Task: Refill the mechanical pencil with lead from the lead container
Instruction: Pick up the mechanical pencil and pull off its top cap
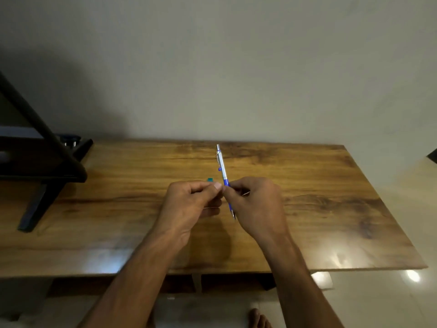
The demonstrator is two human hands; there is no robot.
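My right hand (254,200) grips a silver and blue mechanical pencil (222,166) around its blue grip. The pencil's tip points down toward me and its silver top end points away. My left hand (189,202) is closed just left of the pencil, its thumb and forefinger pinched together and touching the right hand's fingertips. A small teal piece of the lead container (210,179) peeks out above the left fingers. The rest of the container is hidden by the hand. Both hands hover over the middle of the wooden table (331,209).
A dark angled stand (47,162) with a leg occupies the table's left end, with small dark items behind it. A plain wall rises behind the table. The table's front edge runs below my forearms, over a glossy tiled floor (390,304). My bare foot (260,319) shows at the bottom.
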